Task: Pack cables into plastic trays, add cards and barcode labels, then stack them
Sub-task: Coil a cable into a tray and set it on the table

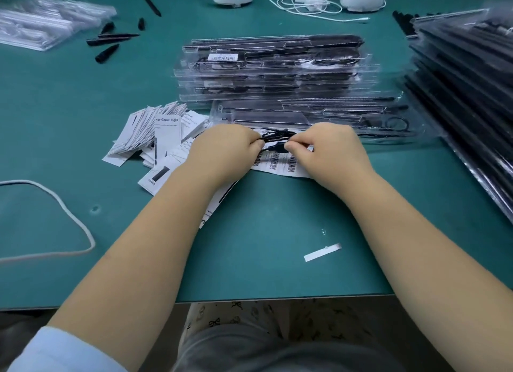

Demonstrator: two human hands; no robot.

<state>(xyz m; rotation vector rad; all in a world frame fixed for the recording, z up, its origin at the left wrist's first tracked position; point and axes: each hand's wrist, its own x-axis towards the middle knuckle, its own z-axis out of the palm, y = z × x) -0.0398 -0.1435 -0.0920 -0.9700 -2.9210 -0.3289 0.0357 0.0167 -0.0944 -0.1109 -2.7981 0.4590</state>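
Pinching a bundled black cable (277, 138) between them, the left hand (224, 149) and right hand (330, 149) met near the middle of the green bench (263, 246); both had fingers curled tight round the cable, the left on the bundle, the right on its plug end. Cable sat just above a barcode label sheet (280, 162), at the near rim of a clear plastic tray (319, 119). Behind that tray, toward the far edge, stood a stack of packed trays (272, 69), top one carrying a barcode label (223, 57). Pile of white cards (155, 133) lay just left of the hands, partly under the left wrist. Taller stack of trays (466, 80) along the right edge. Bagged items (47, 22) and loose black pieces (108, 42) at the far left corner. White cord (69, 219) looped by the left edge. Small white strip (322, 252) lay near the front edge.
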